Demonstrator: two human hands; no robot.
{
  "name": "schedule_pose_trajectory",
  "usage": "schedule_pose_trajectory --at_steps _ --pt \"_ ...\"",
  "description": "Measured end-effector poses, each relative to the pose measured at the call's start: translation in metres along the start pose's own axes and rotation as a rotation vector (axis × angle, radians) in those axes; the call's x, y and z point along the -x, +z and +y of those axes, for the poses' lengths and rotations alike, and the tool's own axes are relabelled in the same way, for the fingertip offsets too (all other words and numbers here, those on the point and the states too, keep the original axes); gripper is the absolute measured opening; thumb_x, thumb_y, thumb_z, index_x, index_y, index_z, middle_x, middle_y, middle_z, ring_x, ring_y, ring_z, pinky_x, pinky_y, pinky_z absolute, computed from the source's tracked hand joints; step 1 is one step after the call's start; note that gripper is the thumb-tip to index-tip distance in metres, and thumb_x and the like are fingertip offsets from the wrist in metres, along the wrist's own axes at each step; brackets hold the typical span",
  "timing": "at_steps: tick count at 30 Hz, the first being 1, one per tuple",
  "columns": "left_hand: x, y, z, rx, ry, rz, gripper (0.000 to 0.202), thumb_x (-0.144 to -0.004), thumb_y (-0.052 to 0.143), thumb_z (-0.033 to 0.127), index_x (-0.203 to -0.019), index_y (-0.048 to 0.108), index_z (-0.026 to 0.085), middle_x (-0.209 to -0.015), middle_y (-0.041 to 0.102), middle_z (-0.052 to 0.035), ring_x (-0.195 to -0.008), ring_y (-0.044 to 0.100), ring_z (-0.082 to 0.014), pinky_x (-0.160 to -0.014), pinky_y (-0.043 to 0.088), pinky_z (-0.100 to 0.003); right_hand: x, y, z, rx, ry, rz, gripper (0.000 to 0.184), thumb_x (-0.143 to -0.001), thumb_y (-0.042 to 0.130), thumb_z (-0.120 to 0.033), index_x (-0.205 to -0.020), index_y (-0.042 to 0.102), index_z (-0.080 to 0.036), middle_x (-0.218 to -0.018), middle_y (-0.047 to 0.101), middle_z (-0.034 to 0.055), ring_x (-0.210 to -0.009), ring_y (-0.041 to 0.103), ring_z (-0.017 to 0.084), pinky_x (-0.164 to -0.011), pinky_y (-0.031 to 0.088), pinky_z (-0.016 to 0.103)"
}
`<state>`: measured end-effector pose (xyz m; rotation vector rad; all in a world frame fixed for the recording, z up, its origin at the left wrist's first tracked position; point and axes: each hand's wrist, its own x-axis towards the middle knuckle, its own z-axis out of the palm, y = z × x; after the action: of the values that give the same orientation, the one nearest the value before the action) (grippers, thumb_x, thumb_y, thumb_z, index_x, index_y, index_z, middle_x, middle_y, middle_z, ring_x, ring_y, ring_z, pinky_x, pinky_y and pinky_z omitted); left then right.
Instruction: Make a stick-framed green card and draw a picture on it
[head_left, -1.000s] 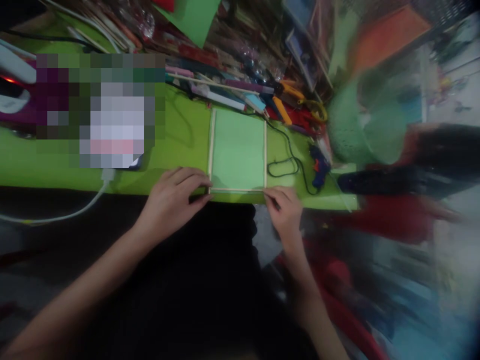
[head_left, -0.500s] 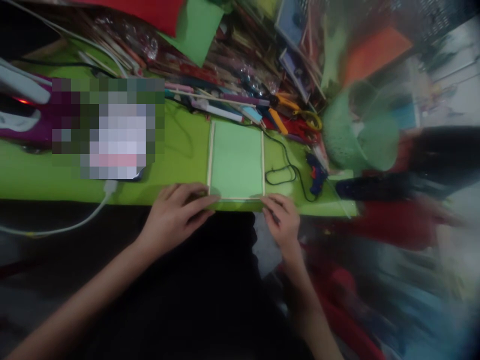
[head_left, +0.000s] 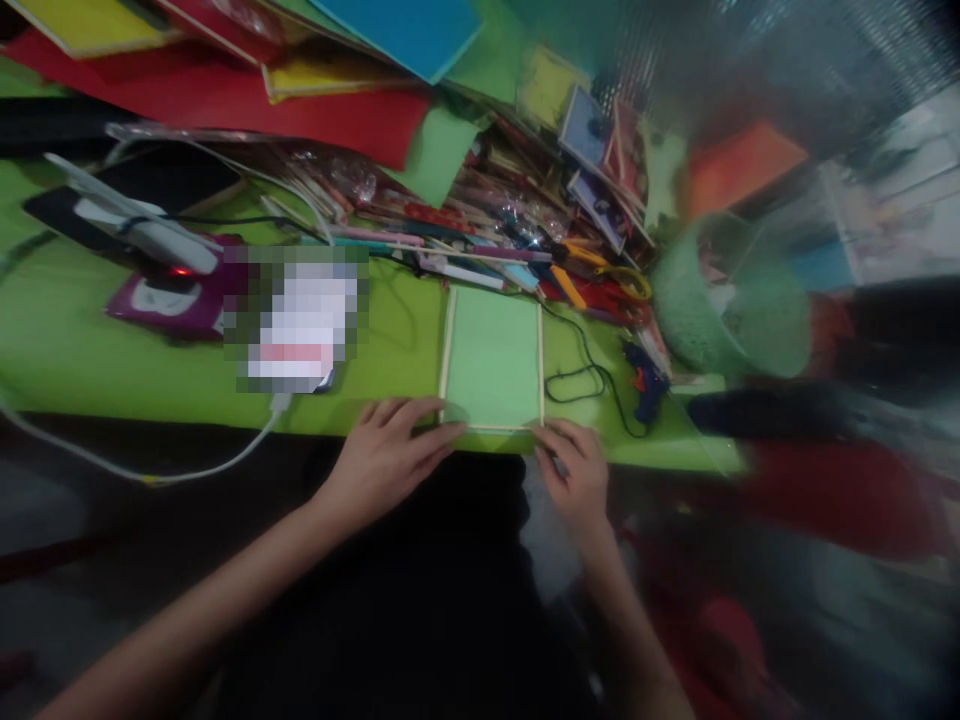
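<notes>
A pale green sheet (head_left: 493, 354) lies on the bright green table (head_left: 112, 370), edged left, right and front by thin wooden sticks. My left hand (head_left: 390, 458) rests at the sheet's near left corner, fingers stretched flat along the front stick (head_left: 499, 428). At the near right corner my right hand (head_left: 576, 472) has its fingers curled down onto the same stick's end. Both hands press on the frame at the table's front edge.
A dark blue glue gun (head_left: 646, 388) with a black cord (head_left: 581, 380) lies right of the sheet. A green basket (head_left: 724, 310) stands further right. Behind are scissors (head_left: 600, 268), sticks, and stacked coloured paper (head_left: 360, 60). A purple device (head_left: 169, 295) and white cable (head_left: 187, 468) sit left.
The view has tilted up, so more of the paper pile at the back shows. Both hands stay at the near corners of the framed sheet.
</notes>
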<state>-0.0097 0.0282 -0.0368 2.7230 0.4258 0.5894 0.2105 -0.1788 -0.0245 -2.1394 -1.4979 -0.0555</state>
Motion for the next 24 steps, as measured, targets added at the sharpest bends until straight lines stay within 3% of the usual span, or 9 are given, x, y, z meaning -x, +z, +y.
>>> schedule_pose_trajectory --at_steps 7,11,15,19,24 --pt "0.004 -0.01 -0.006 0.044 -0.074 0.071 0.017 -0.103 0.059 0.029 -0.11 0.073 0.022 -0.125 0.07 -0.0129 -0.11 0.067 -0.031 -0.089 0.054 -0.046 0.008 0.004 -0.029 -0.131 -0.084 -0.044 0.035 -0.097 0.065 -0.018 -0.129 0.071 -0.028 -0.119 0.076 0.0068 -0.107 0.071 0.023 -0.091 0.058 0.041" --pt "-0.002 -0.019 -0.009 0.011 -0.219 0.071 0.032 -0.103 0.058 0.036 -0.131 0.064 0.021 -0.136 0.066 -0.0166 -0.121 0.065 -0.0368 -0.095 0.055 -0.052 -0.005 -0.001 -0.042 -0.236 -0.124 -0.105 0.036 -0.098 0.063 -0.022 -0.133 0.067 -0.03 -0.119 0.078 0.0052 -0.108 0.073 0.023 -0.093 0.06 0.041" --pt "-0.019 -0.02 -0.003 -0.005 -0.209 -0.006 0.054 -0.102 0.057 0.043 -0.15 0.052 0.018 -0.154 0.054 -0.0224 -0.138 0.055 -0.0443 -0.107 0.05 -0.063 -0.031 -0.005 -0.02 -0.08 -0.005 -0.054 0.035 -0.104 0.054 -0.031 -0.137 0.065 -0.026 -0.128 0.075 0.0105 -0.119 0.069 0.026 -0.102 0.057 0.046" --pt "-0.041 -0.014 0.0 -0.01 -0.165 -0.056 0.06 -0.1 0.061 0.042 -0.153 0.05 0.015 -0.155 0.053 -0.0259 -0.145 0.05 -0.0445 -0.115 0.043 -0.064 -0.053 -0.004 0.016 0.081 0.076 -0.065 0.042 -0.107 0.049 -0.04 -0.143 0.061 -0.021 -0.136 0.071 0.0144 -0.125 0.065 0.03 -0.104 0.055 0.049" --pt "-0.062 -0.007 -0.009 -0.053 -0.147 -0.13 0.054 -0.102 0.055 0.033 -0.153 0.05 0.018 -0.155 0.057 -0.0196 -0.143 0.054 -0.0391 -0.116 0.042 -0.061 -0.074 -0.004 0.046 0.152 0.081 -0.063 0.046 -0.108 0.045 -0.041 -0.145 0.06 -0.018 -0.145 0.066 0.0165 -0.132 0.06 0.032 -0.111 0.049 0.052"
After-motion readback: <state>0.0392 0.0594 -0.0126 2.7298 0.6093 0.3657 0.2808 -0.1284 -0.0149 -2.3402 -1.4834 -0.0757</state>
